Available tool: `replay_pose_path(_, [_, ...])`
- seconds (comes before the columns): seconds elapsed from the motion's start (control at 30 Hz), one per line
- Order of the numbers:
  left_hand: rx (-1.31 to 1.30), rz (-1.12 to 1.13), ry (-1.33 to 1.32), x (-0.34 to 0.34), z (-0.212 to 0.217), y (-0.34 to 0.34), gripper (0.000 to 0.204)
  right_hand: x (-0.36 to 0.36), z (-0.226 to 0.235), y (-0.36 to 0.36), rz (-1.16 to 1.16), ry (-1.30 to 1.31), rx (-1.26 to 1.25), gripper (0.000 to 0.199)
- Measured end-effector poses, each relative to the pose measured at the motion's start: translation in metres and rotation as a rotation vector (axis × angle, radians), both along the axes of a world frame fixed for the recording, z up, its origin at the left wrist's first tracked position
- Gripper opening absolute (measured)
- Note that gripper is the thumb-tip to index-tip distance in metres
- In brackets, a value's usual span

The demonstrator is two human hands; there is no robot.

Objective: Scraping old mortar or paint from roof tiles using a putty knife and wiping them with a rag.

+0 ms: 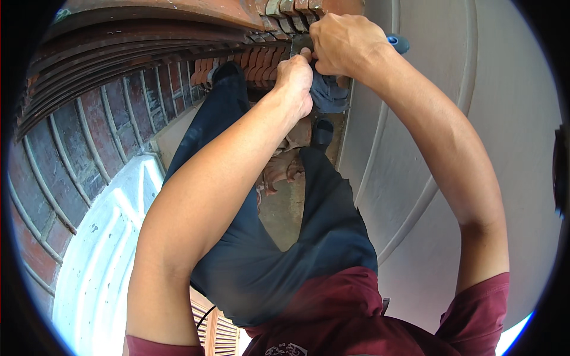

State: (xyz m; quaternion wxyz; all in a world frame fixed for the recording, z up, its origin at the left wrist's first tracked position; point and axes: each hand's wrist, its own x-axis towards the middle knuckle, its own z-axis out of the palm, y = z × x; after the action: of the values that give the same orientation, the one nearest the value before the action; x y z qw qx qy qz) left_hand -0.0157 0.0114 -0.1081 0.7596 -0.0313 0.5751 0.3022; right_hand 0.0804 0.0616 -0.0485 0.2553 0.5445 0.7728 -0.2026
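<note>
My right hand [350, 44] is wrapped round a tool that looks like a scraper; the dark blue handle end [398, 43] pokes out beyond the wrist side. A flat grey piece, apparently its blade [301, 43], shows on the other side, between both hands. Just below and left of it, my left hand [295, 77] is closed, thumb and forefinger together by the blade's edge; whatever they pinch is hidden. Rows of clay tiles [255, 64] stand stacked beside my left hand, with more tile ends [291, 15] above.
Dark grey cloth [329, 95] lies under my hands. A pale wall panel [427, 118] rises close on the right. At left are a brick wall [89, 136] and a white ridged plastic object [101, 249]. Broken tile pieces [282, 169] lie on the floor between my legs.
</note>
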Motion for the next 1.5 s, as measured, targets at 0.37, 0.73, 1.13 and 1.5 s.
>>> replay_pose_path(0.37, [-0.005, 0.089, -0.069, 0.013, -0.01, -0.001, 0.034, 0.005, -0.013, -0.008, 0.208, 0.042, 0.177, 0.017])
replay_pose_path(0.73, [-0.073, 0.333, -0.011, 0.031, 0.013, -0.003, 0.042, 0.068, 0.034, -0.005, -0.221, 0.569, 0.137, 0.05])
replay_pose_path(1.13, [0.018, 0.066, 0.323, 0.045, -0.006, -0.018, 0.029, 0.026, 0.06, -0.006, -0.198, 0.519, 0.318, 0.025])
replay_pose_path(1.5, [0.332, -0.243, 0.755, 0.049, -0.046, 0.001, 0.056, -0.051, 0.061, 0.02, 0.19, 0.33, 0.348, 0.027])
